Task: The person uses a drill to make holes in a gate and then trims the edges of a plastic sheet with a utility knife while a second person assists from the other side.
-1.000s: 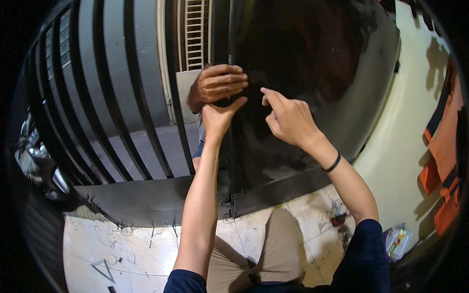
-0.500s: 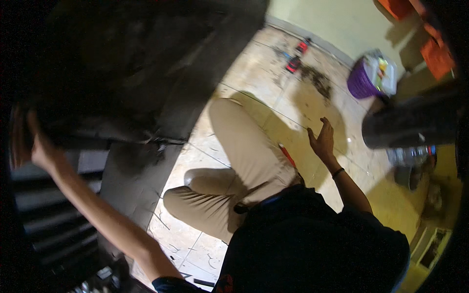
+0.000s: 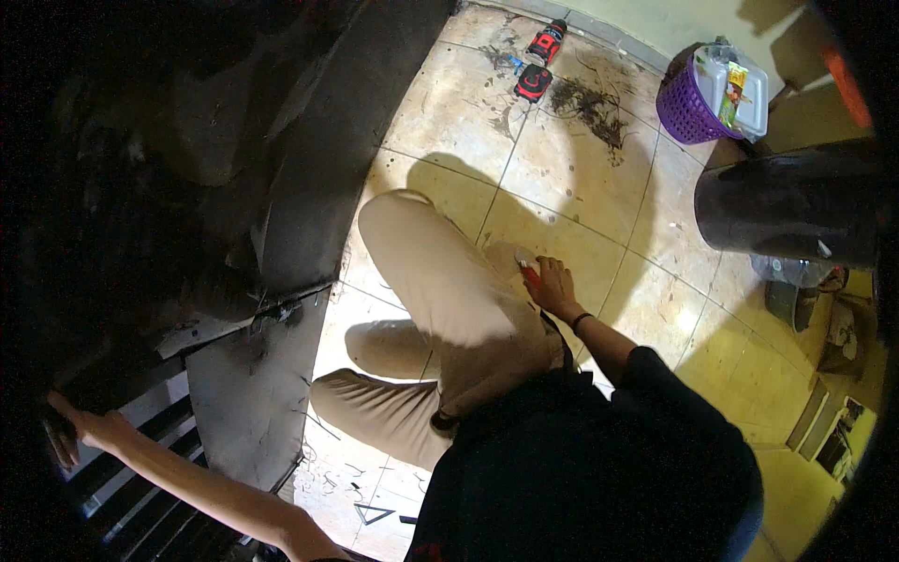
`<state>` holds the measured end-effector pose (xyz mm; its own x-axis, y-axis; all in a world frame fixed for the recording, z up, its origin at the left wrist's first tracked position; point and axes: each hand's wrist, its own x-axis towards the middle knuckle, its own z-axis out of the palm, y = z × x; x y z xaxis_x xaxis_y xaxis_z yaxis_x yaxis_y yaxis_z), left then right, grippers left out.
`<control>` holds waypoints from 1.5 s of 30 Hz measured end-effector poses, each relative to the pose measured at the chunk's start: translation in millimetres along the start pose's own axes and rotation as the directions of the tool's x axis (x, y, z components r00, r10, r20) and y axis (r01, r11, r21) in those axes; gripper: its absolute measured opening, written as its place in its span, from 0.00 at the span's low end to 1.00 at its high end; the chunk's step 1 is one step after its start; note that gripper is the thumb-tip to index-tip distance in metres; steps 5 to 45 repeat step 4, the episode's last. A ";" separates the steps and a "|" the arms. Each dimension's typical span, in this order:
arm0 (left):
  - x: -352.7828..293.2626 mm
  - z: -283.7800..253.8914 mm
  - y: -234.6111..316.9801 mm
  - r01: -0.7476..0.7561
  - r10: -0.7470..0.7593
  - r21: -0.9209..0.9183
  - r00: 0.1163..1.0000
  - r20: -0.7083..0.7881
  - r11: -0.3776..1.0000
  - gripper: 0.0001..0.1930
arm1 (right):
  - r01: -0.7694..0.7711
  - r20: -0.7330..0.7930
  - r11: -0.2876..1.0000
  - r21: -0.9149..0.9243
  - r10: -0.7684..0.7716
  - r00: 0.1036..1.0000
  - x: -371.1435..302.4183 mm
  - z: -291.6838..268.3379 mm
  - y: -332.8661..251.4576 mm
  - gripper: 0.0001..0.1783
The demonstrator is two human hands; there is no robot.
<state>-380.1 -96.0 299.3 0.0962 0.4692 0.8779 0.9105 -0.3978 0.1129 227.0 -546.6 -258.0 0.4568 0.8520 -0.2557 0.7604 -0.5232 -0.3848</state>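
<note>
My right hand is beside my bent right leg, its fingers closed round a small red-handled tool with a short metal tip. The tool's exact kind does not show. At the far left, my left arm reaches out and my left hand is by the lower edge of a large dark covered piece. Its fingers are curled and partly lost in shadow, and what they grip cannot be made out. A flat dark grey sheet hangs or lies below that piece, beside dark slats.
On the tiles lie a red-and-black cordless drill and a heap of dark scraps. A purple basket stands by the wall, near a black cylinder. Thin dark offcuts are scattered by my feet.
My right hand has come down and left and closed on the red-handled tool. My left hand has moved down along the dark piece. The view has shifted.
</note>
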 end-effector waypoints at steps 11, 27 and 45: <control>-15.5 -45.1 -18.4 0.275 -0.280 -0.182 0.960 0.000 0.944 0.33 | 0.008 -0.383 0.986 0.167 0.057 0.922 102.5 2.9 -30.9 0.37; -15.5 -45.1 -18.4 0.275 -0.280 -0.182 0.960 0.000 0.944 0.33 | 0.008 -0.383 0.986 0.167 0.057 0.922 102.5 2.9 -30.9 0.37; -15.5 -45.1 -18.4 0.275 -0.280 -0.182 0.960 0.000 0.944 0.33 | 0.008 -0.383 0.986 0.167 0.057 0.922 102.5 2.9 -30.9 0.37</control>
